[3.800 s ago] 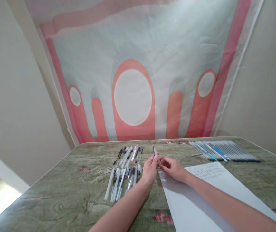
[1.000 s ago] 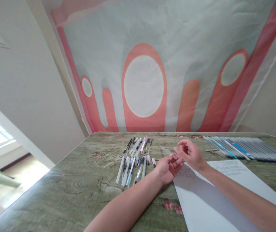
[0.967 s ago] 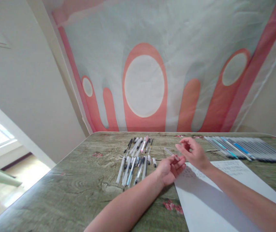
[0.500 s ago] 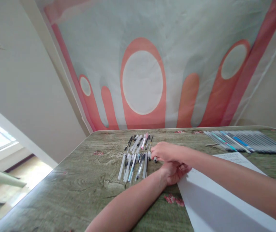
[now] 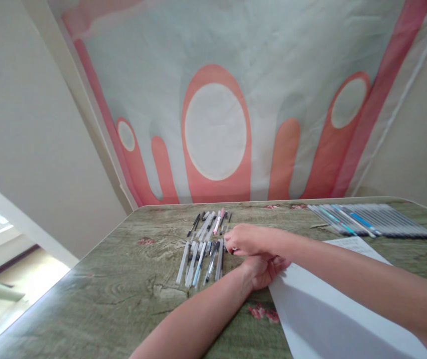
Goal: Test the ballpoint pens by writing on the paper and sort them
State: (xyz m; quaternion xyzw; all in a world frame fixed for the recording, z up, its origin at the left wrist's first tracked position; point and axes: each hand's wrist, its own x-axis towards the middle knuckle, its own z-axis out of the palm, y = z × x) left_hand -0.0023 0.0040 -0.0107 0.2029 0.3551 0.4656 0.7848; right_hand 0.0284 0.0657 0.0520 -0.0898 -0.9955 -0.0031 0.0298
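Observation:
My right hand (image 5: 245, 239) reaches across the table over my left hand. Its fingers are bent together and pointed down at the right end of the lower row of pens (image 5: 200, 262). A small dark tip shows beneath them; what they grip is mostly hidden. Behind that row lies an upper group of pens (image 5: 209, 223), among them a pink one (image 5: 217, 222). My left hand (image 5: 263, 272) rests on the table under my right wrist, its fingers loosely curled and apart beside the paper's left edge. I see nothing in it, though part is covered.
A white sheet of paper (image 5: 321, 304), with writing near its top, lies under my right forearm. Many grey pens, with several blue ones, form a neat row (image 5: 396, 222) at the back right. The wood-patterned table (image 5: 116, 294) meets a wall covering (image 5: 314, 60) behind.
The view has shifted slightly, so most things sit a little further left. My right fingers have come down closer over the dark tip. My left hand stays in place.

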